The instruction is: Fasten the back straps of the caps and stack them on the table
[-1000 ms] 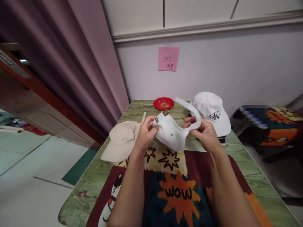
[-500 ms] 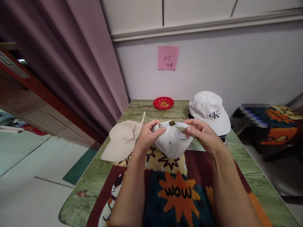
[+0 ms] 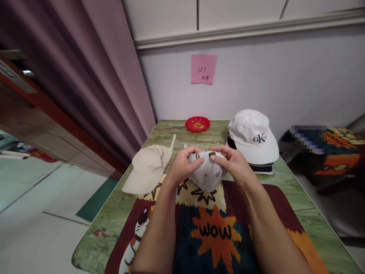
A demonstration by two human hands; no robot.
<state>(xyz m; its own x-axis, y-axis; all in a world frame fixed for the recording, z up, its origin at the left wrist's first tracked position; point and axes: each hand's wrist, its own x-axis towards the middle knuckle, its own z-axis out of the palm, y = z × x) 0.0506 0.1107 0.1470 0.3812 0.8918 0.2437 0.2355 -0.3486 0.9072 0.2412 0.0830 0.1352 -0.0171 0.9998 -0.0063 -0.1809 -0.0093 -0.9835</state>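
Between my hands is a white baseball cap (image 3: 205, 178), its back strap and metal buckle (image 3: 212, 153) turned up toward me. My left hand (image 3: 186, 164) pinches the strap side left of the buckle, near a small metal eyelet. With thumb and fingers, my right hand (image 3: 230, 161) grips the strap at the buckle. Left of them lies a beige cap (image 3: 146, 165) with a loose strap sticking up at its back. To the right, a white cap with CK lettering (image 3: 251, 129) tops a stack of darker caps (image 3: 261, 168).
A red scalloped dish (image 3: 197, 125) stands at the back of the green wood-patterned table (image 3: 97, 232). A colourful mat with "WOW" (image 3: 215, 232) covers the front middle. A pink note (image 3: 203, 69) is on the wall; a purple curtain (image 3: 114, 68) hangs at left.
My right hand has moved left, from the cap's right edge to the buckle. The strap opening looks smaller and the two hands are closer together.
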